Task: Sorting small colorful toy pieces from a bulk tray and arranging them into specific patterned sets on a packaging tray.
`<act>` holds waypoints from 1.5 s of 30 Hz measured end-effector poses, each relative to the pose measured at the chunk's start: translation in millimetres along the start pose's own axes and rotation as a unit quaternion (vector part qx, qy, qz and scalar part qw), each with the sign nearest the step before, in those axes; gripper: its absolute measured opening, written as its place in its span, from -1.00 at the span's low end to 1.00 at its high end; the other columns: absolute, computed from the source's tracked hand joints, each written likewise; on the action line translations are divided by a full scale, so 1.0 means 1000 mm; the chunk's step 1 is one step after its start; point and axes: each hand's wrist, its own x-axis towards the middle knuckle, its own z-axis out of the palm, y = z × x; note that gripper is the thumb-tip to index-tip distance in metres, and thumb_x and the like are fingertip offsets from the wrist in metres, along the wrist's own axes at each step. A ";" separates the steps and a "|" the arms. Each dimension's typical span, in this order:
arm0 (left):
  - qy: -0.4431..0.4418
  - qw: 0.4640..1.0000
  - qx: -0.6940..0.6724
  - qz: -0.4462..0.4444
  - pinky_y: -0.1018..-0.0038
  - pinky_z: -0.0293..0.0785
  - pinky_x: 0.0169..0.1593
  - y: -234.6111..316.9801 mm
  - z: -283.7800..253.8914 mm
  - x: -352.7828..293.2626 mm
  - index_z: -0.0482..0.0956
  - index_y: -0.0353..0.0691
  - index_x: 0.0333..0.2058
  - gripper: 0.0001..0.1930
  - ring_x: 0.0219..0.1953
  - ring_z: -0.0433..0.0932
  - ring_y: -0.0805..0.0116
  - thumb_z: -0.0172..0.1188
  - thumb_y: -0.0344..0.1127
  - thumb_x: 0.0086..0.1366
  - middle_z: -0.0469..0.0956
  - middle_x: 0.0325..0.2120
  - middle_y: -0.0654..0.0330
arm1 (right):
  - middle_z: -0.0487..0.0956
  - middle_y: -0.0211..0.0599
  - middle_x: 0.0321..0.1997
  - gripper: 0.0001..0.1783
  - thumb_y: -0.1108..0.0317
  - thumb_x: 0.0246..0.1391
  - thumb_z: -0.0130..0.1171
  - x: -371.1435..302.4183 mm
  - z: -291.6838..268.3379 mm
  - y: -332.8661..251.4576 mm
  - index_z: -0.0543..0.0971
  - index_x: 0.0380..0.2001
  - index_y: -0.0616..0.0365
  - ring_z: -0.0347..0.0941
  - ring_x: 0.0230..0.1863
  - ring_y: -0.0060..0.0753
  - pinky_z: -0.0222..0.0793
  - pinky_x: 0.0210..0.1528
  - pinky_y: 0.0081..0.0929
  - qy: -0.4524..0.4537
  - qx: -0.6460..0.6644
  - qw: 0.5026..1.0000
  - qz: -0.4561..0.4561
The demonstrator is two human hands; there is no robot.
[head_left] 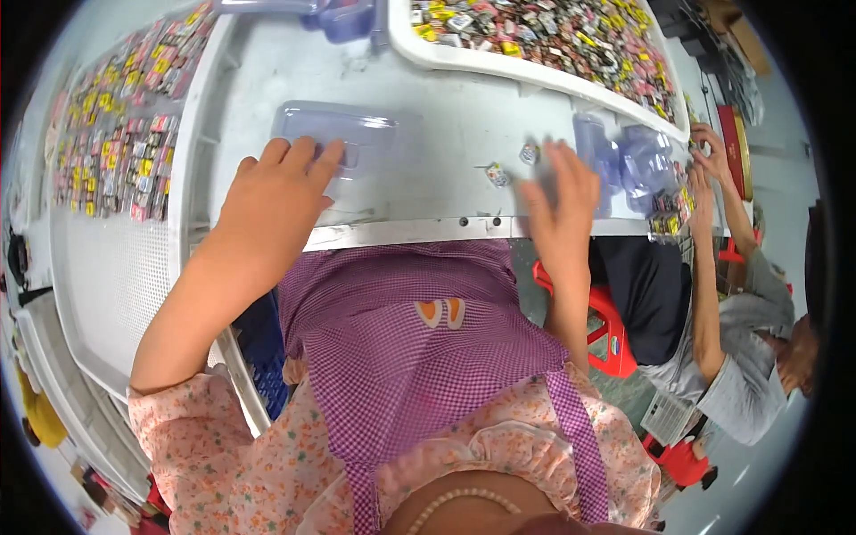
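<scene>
Left hand (275, 192) lies flat, palm down, on the near part of a clear plastic tray (343, 143) that sits on the white desk (464, 134). Fingers (308, 156) are stretched out and released, pressing on the tray top, not curled round anything. The tray reaches away past the fingertips, toward the far side of the desk.

Right hand (562, 196) is blurred, lying over the desk's near edge with its fingers spread and pointing away; cannot tell if they pinch anything. Just left of these fingers, two small wrapped pieces (497, 174) lie loose on the desk, one nearer the fingertips, one a bit further left, both apart from the hand. Just right of the fingers stands a stack of clear plastic trays (624, 160), close but not clearly touching.

Beyond both hands, a big white bin (535, 36) holds a heap of small coloured wrapped pieces. Left of the left hand, well apart, a white mesh surface (125, 134) carries more of them, laid out in rows.

Far right of the right hand, another person's hands (704, 160) work at the desk corner among more small pieces. A metal strip (401, 234) runs along the desk's near edge under both wrists.
</scene>
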 end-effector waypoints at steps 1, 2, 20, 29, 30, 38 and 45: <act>0.000 1.000 0.002 0.007 0.31 0.41 -0.10 0.001 0.006 0.006 0.42 -0.24 0.06 -0.52 -0.08 0.42 0.19 0.20 -0.38 0.12 0.46 -0.17 0.12 | 0.41 -0.07 0.15 -0.50 0.29 0.05 0.21 -0.003 0.001 -0.002 0.44 0.09 0.12 0.24 0.16 -0.05 0.07 0.22 -0.20 0.004 -0.001 1.000 0.006; -0.003 1.000 0.021 0.012 0.31 0.41 -0.10 0.002 0.012 0.012 0.43 -0.24 0.04 -0.53 -0.08 0.42 0.19 0.19 -0.41 0.10 0.46 -0.19 0.13 | 0.41 -0.08 0.15 -0.48 0.27 0.02 0.23 -0.006 0.005 -0.004 0.45 0.09 0.10 0.26 0.15 -0.05 0.07 0.21 -0.20 -0.014 -0.028 0.999 -0.007; 0.034 0.996 -0.074 0.045 0.20 0.19 0.09 0.039 0.019 0.035 0.54 -0.14 -0.27 -0.76 -0.16 0.43 0.22 0.09 -0.50 0.04 0.46 -0.37 0.23 | 0.50 -0.27 -0.13 -0.69 0.37 -0.04 0.21 0.052 0.046 -0.052 0.55 -0.15 0.10 0.36 -0.05 -0.16 0.22 -0.02 -0.22 0.017 0.013 0.991 -0.129; 0.135 0.974 -0.182 0.028 0.31 0.20 -0.03 0.042 0.036 0.021 0.60 -0.14 -0.29 -0.79 -0.21 0.39 0.24 0.26 -0.46 0.03 0.41 -0.41 0.26 | 0.45 -0.33 -0.35 -0.73 0.34 -0.08 0.20 0.053 0.074 -0.056 0.53 -0.24 0.13 0.38 -0.23 -0.22 0.25 -0.13 -0.25 -0.030 -0.026 0.982 -0.185; 0.143 0.971 -0.189 0.028 0.33 0.21 -0.05 0.042 0.037 0.021 0.60 -0.16 -0.29 -0.78 -0.22 0.39 0.25 0.27 -0.45 0.02 0.42 -0.41 0.26 | 0.45 -0.33 -0.35 -0.73 0.34 -0.08 0.20 0.053 0.073 -0.057 0.53 -0.24 0.13 0.38 -0.23 -0.22 0.25 -0.13 -0.25 -0.027 -0.031 0.982 -0.185; 0.155 0.968 -0.197 0.032 0.32 0.22 -0.04 0.036 0.041 0.020 0.59 -0.17 -0.26 -0.75 -0.19 0.38 0.21 0.28 -0.46 0.01 0.43 -0.35 0.22 | 0.43 -0.30 -0.39 -0.80 0.40 -0.14 0.17 0.055 0.069 -0.062 0.49 -0.36 0.15 0.36 -0.27 -0.25 0.26 -0.18 -0.29 0.019 -0.043 0.967 -0.249; 0.239 0.951 -0.194 -0.023 0.14 0.19 0.11 0.037 0.051 0.008 0.46 -0.16 0.01 -0.39 0.12 0.24 -0.05 0.41 -0.43 -0.12 0.28 0.07 -0.02 | 0.46 -0.24 -0.39 -0.86 0.49 -0.13 0.15 0.055 0.070 -0.061 0.44 -0.42 0.15 0.38 -0.30 -0.12 0.30 -0.23 -0.23 0.002 0.073 0.981 -0.180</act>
